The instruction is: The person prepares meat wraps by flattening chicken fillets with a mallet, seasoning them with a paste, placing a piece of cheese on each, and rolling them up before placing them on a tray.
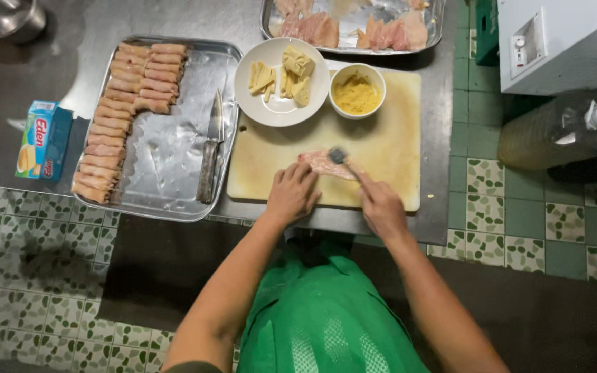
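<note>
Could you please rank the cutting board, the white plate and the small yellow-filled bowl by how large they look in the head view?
1. Cutting board
2. White plate
3. Small bowl
All sit on one counter, so nearness hardly matters.

Knife (210,155) on tray (167,186), cheese box (43,140)

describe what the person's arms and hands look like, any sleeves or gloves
Both the left hand and the right hand are bare, with no gloves, rings or watch in view. The forearms are uncovered to the elbow. A green garment covers the lap.
</note>
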